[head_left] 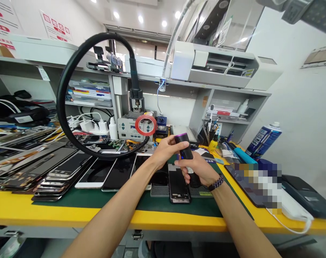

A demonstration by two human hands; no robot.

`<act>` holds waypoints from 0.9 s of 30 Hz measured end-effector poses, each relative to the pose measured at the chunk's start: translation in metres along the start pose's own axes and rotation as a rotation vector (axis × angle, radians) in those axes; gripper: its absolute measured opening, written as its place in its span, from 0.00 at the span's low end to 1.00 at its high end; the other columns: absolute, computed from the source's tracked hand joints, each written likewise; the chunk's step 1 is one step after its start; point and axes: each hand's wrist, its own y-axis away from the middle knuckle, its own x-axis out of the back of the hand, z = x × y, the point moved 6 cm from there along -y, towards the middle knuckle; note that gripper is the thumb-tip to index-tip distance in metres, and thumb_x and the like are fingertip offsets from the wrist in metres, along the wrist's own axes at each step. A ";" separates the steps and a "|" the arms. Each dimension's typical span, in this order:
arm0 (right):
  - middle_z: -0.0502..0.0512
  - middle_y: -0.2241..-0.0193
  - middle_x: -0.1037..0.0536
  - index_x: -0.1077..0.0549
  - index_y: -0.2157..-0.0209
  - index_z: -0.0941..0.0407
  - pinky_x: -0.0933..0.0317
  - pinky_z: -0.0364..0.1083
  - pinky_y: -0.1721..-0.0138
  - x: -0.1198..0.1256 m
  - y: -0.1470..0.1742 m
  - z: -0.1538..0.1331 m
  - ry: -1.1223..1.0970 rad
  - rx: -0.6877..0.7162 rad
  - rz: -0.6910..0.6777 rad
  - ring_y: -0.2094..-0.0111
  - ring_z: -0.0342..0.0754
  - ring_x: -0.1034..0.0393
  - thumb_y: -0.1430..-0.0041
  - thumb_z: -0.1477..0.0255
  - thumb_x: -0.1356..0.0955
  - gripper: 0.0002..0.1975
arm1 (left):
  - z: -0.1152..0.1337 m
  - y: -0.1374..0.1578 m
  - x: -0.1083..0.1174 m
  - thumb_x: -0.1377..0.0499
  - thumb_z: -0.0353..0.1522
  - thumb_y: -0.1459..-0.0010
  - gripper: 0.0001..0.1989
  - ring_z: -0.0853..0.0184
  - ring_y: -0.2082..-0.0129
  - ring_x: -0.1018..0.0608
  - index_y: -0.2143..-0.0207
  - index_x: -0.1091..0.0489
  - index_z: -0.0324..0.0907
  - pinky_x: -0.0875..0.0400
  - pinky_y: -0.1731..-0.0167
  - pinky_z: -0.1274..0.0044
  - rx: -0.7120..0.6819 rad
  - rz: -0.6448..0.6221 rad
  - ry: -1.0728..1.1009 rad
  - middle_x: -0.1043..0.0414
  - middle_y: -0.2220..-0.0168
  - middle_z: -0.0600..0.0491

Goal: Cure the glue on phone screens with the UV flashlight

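Note:
My right hand (202, 166) wraps round a black cylindrical handheld device (185, 153) with a purple-rimmed top and a small blue light on its side. My left hand (165, 152) is closed at the device's upper end, its thumb lying across the body. The device is tilted, top to the left, and my fingers hide part of it. Just beneath my hands, an opened phone screen assembly (179, 186) lies on a grey textured pad (159, 191), over a dark green mat (152, 205). White-framed and black-faced tablets (97, 172) lie left of it.
Stacks of phone screens (60, 170) fill the left side. A black hose (61, 89) loops above the bench, with a roll of red tape (137, 123) at the back. To the right are a blue spray can (263, 139), a dark tablet (245, 184) and a white cable (289, 231).

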 end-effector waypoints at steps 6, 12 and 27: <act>0.46 0.85 0.32 0.36 0.76 0.57 0.43 0.43 0.78 0.029 0.001 -0.013 0.392 0.194 0.240 0.83 0.43 0.37 0.53 0.74 0.31 0.07 | 0.015 0.010 -0.020 0.30 0.34 0.48 0.23 0.62 0.54 0.24 0.49 0.28 0.41 0.31 0.52 0.72 -0.134 -0.163 -0.092 0.24 0.55 0.50; 0.50 0.73 0.29 0.30 0.71 0.58 0.43 0.42 0.70 0.050 0.000 -0.013 0.553 0.494 0.416 0.69 0.45 0.37 0.54 0.75 0.33 0.05 | 0.028 0.021 -0.033 0.32 0.34 0.47 0.23 0.61 0.52 0.25 0.49 0.28 0.41 0.32 0.49 0.73 -0.327 -0.078 -0.381 0.25 0.53 0.49; 0.49 0.77 0.31 0.30 0.72 0.55 0.43 0.43 0.71 0.051 0.001 -0.002 0.509 0.691 0.565 0.74 0.44 0.42 0.53 0.72 0.28 0.07 | 0.038 0.038 -0.042 0.32 0.39 0.47 0.29 0.57 0.47 0.27 0.44 0.32 0.44 0.35 0.45 0.70 -0.586 -0.063 -0.664 0.28 0.47 0.46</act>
